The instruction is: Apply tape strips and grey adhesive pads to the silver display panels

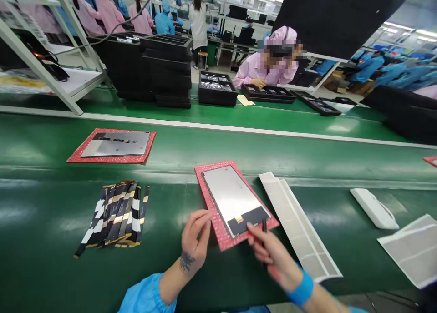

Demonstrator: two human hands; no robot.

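Note:
A grey display panel (230,197) lies on a red bubble-wrap pad (208,199) on the green bench in front of me. My left hand (194,238) rests on the pad's near left edge, fingers loosely curled, holding nothing. My right hand (271,254) grips a thin dark tool (264,225) whose tip touches the panel's dark lower end. A fan of black, white and gold flex strips (116,217) lies to the left of my left hand.
A second panel on a red pad (114,144) lies on the conveyor belt at left. White backing sheets (297,222) and a white holder (373,208) lie at right. Stacked black trays (167,67) stand across the belt, where a person in pink (266,63) works.

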